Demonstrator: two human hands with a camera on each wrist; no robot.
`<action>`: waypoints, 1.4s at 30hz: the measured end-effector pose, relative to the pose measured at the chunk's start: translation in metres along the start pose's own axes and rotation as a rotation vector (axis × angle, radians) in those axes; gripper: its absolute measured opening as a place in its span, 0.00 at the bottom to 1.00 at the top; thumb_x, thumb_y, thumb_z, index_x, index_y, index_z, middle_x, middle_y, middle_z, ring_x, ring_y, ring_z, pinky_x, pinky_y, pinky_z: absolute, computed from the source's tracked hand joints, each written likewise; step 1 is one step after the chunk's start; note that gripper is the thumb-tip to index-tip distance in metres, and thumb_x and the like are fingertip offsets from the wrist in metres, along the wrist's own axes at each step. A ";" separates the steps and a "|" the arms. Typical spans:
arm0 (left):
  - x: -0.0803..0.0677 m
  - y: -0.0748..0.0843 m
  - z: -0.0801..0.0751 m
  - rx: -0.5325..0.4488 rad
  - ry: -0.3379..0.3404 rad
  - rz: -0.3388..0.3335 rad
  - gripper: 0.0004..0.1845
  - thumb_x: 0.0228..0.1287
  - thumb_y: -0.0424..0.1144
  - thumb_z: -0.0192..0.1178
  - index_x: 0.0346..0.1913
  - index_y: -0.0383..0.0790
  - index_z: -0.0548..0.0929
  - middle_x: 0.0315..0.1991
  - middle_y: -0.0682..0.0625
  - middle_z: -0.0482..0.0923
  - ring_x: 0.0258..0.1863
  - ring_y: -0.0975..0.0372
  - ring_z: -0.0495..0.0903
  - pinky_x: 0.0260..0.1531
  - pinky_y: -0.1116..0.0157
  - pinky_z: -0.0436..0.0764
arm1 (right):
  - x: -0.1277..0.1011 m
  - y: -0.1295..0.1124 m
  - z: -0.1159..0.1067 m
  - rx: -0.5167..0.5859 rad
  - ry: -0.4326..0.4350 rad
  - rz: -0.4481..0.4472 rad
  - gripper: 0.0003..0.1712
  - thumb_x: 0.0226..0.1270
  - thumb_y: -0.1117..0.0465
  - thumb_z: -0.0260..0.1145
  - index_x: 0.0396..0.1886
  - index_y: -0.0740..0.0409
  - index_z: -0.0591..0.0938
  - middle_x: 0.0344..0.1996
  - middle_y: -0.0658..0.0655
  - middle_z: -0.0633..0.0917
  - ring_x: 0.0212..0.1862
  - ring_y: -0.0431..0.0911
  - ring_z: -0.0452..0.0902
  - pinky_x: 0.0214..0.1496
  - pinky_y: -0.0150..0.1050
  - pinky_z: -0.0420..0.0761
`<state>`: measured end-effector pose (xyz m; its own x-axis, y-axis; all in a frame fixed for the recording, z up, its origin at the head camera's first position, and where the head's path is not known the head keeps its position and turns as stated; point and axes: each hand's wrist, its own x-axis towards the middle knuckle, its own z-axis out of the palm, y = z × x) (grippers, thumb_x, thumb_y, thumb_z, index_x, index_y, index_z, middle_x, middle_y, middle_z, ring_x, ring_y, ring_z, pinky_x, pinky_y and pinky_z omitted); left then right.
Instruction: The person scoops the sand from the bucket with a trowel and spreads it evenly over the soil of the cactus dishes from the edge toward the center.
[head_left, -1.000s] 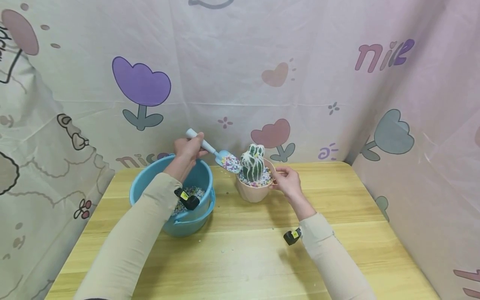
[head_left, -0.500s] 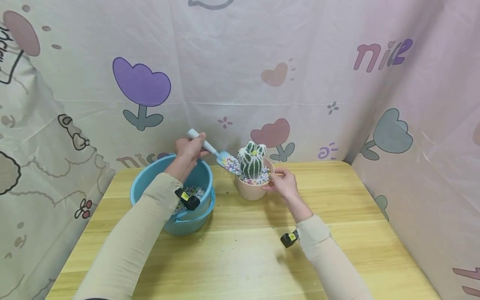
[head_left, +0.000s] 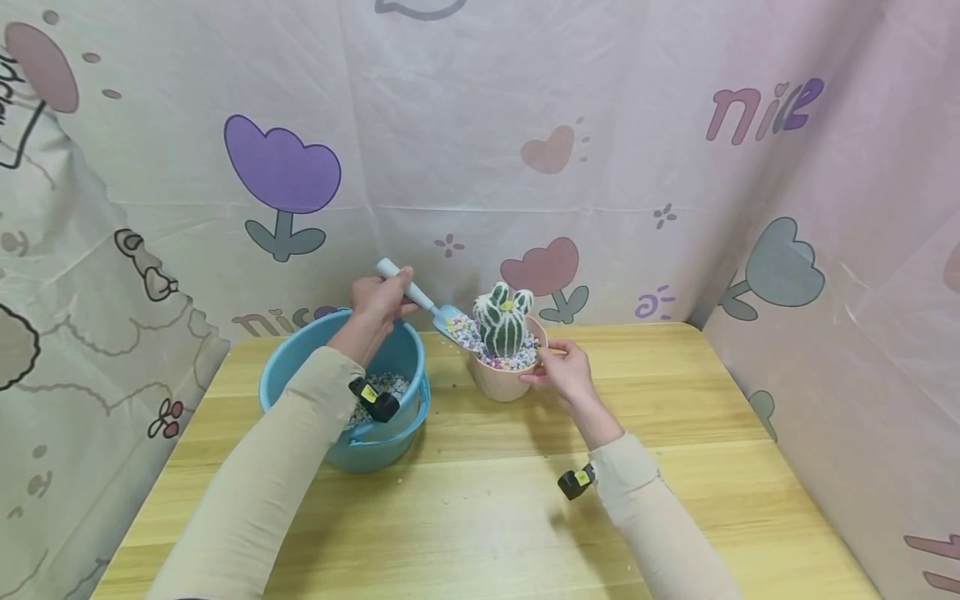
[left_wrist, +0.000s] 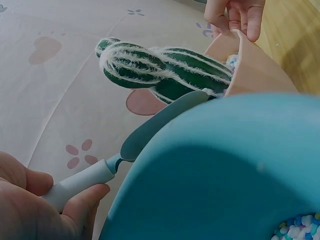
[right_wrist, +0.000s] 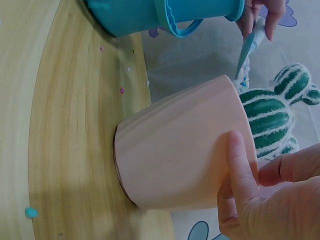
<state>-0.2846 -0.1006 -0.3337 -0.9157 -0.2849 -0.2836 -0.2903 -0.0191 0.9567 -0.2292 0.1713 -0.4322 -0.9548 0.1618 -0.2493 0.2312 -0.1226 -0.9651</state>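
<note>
A pink pot (head_left: 502,382) (right_wrist: 180,150) stands on the wooden table (head_left: 675,400) with a green, white-ribbed cactus (head_left: 502,318) (left_wrist: 160,67) (right_wrist: 272,112) set in coloured pebbles. My right hand (head_left: 561,371) (right_wrist: 250,192) pinches the pot's right rim. My left hand (head_left: 378,296) (left_wrist: 35,205) grips the pale handle of a small blue trowel (head_left: 435,310) (left_wrist: 150,132), whose blade carries pebbles and rests at the pot's left rim beside the cactus.
A blue bucket (head_left: 367,392) (left_wrist: 225,170) (right_wrist: 165,12) with coloured pebbles stands at the left, under my left forearm. Stray pebbles (head_left: 450,498) lie scattered on the table in front. Printed cloth walls (head_left: 637,167) close in the back and both sides.
The pot and cactus have shifted slightly left toward the trowel, my right hand moving with the rim. The trowel blade now sits closer against the cactus.
</note>
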 end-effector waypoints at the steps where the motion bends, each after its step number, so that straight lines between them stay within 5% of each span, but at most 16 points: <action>1: 0.000 0.000 0.000 0.003 -0.001 -0.002 0.26 0.79 0.48 0.61 0.68 0.32 0.78 0.66 0.35 0.81 0.57 0.51 0.89 0.57 0.63 0.89 | 0.000 0.000 0.000 0.004 0.000 -0.001 0.27 0.71 0.74 0.56 0.69 0.75 0.68 0.29 0.59 0.80 0.26 0.43 0.82 0.37 0.35 0.93; 10: -0.001 0.000 -0.003 0.003 -0.018 0.014 0.26 0.77 0.49 0.63 0.66 0.31 0.79 0.61 0.33 0.84 0.52 0.52 0.90 0.56 0.62 0.90 | -0.001 0.000 0.001 -0.009 0.004 0.001 0.26 0.72 0.72 0.55 0.69 0.75 0.68 0.31 0.60 0.82 0.25 0.42 0.82 0.34 0.33 0.92; 19: -0.003 -0.002 -0.004 0.090 -0.033 0.021 0.28 0.77 0.51 0.62 0.66 0.30 0.79 0.60 0.33 0.85 0.53 0.51 0.89 0.61 0.59 0.87 | 0.010 -0.001 -0.008 -0.072 0.035 0.019 0.24 0.77 0.64 0.59 0.67 0.74 0.72 0.56 0.70 0.78 0.33 0.42 0.82 0.36 0.30 0.90; 42: -0.006 0.000 -0.005 0.076 -0.047 0.013 0.29 0.76 0.51 0.64 0.67 0.30 0.78 0.62 0.33 0.84 0.55 0.50 0.89 0.58 0.60 0.89 | 0.005 0.002 0.001 -0.036 -0.010 0.026 0.27 0.72 0.70 0.57 0.68 0.74 0.67 0.44 0.65 0.77 0.27 0.44 0.83 0.36 0.33 0.92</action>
<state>-0.2781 -0.1033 -0.3322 -0.9310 -0.2393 -0.2757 -0.2970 0.0571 0.9532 -0.2336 0.1704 -0.4355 -0.9502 0.1497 -0.2735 0.2621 -0.0917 -0.9607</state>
